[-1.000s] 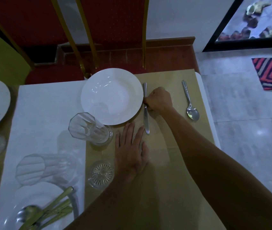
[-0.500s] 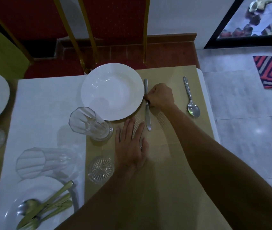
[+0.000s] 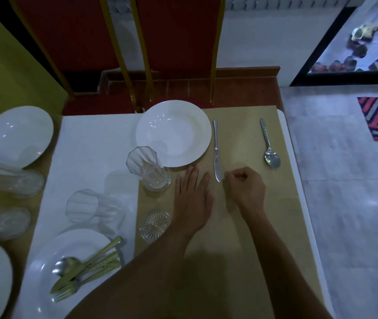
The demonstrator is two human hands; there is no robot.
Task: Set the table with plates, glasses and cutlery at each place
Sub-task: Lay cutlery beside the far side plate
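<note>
A white plate sits at the far edge of the tan placemat. Just right of it lies a knife, lengthwise, and further right a spoon. A clear glass stands at the plate's near left. My left hand rests flat on the mat, fingers straight, just below the plate. My right hand hovers near the knife's near tip with fingers curled, holding nothing I can see.
A plate at the near left holds several pieces of cutlery. More glasses, a small glass dish and plates lie on the left. Red chairs stand behind the table; tiled floor lies to the right.
My right hand has let go of the knife's middle and drawn back toward me, to beside the blade tip. The knife stays beside the plate. My left hand has not moved.
</note>
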